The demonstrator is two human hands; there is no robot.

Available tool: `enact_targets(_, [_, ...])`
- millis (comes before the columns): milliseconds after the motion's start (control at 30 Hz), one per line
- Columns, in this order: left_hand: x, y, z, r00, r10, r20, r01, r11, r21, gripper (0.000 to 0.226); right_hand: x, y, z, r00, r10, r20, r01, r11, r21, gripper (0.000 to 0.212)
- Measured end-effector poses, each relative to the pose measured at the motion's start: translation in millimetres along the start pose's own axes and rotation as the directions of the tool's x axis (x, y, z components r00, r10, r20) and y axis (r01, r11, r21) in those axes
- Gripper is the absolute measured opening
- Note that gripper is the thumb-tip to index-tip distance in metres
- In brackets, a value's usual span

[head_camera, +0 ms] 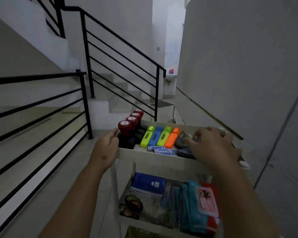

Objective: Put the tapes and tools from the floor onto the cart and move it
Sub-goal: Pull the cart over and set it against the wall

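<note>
A white tiered cart (144, 154) stands in front of me. Its top tray holds several red-capped stamps (125, 127), several highlighters (159, 137), small blue-labelled boxes (162, 149) and dark tape items (182, 143). My left hand (105, 150) grips the tray's left edge. My right hand (212, 146) lies over the tray's right side, fingers curled around its far corner, hiding what lies beneath. The lower shelf carries tape rolls (133, 203), a blue pack (148, 183) and wipe packs (201, 203).
Black stair railings (86, 103) run along the left and ahead. Stairs (117, 100) descend beyond the cart. A white wall (248, 66) closes the right side. A small sink (170, 76) stands far down the corridor, past a floor mat (162, 104).
</note>
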State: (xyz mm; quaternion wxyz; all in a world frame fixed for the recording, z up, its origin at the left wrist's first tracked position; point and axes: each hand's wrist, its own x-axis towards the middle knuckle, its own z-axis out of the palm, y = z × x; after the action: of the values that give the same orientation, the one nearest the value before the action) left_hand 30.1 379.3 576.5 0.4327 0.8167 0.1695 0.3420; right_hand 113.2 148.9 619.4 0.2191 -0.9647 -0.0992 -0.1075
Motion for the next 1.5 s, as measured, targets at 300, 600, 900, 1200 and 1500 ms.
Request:
enact_targets(300, [3,32,-17,0.969,-0.162,0.188,0.149,0.985,0.082,0.04,25,30,-18,0.976,-0.077,0.203,0.052,0.991,0.126,0.051])
enact_targets(600, [16,61,-37,0.757,-0.295,0.582,0.356,0.934,0.011,0.076,22,42,-33,0.948,0.152,0.28,-0.244,0.912,0.33,0.063])
enact_targets(900, [20,44,-41,0.747,-0.281,0.602,0.341,0.94,0.015,0.08,-7,45,-42,0.88,0.254,0.401,-0.452,0.707,0.544,0.052])
enact_targets(1200, [36,26,-35,0.668,-0.162,0.726,0.192,0.981,0.042,0.088,-25,41,-46,0.824,0.387,0.414,-0.563,0.477,0.675,0.05])
enact_targets(1500, [61,13,-27,0.562,-0.033,0.826,0.092,0.996,-0.022,0.083,-50,34,-40,0.789,0.507,0.347,-0.55,0.332,0.766,0.054])
